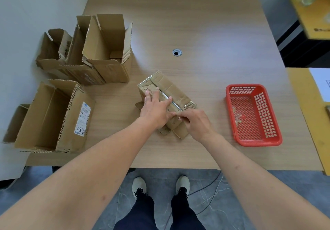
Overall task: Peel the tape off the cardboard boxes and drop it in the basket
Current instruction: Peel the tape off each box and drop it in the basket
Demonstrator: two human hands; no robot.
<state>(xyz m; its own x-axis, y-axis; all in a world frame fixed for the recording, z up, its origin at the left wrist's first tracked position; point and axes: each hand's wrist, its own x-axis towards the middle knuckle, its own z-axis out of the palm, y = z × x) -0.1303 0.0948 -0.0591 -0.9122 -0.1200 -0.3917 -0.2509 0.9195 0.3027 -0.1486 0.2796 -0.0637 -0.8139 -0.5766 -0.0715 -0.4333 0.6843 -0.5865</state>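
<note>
Cardboard box (pixel 167 94) under both hands

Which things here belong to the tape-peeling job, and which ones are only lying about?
For the job:
- taped cardboard box, under both hands
- clear tape on it
- red basket, with tape scraps inside
- opened boxes on the left

Lying about:
- cable hole in the table
- yellow furniture on the right

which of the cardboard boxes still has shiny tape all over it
The flattened box mid-table under both hands, with glossy tape across its top and ends. The open boxes on the left stand empty.
</note>
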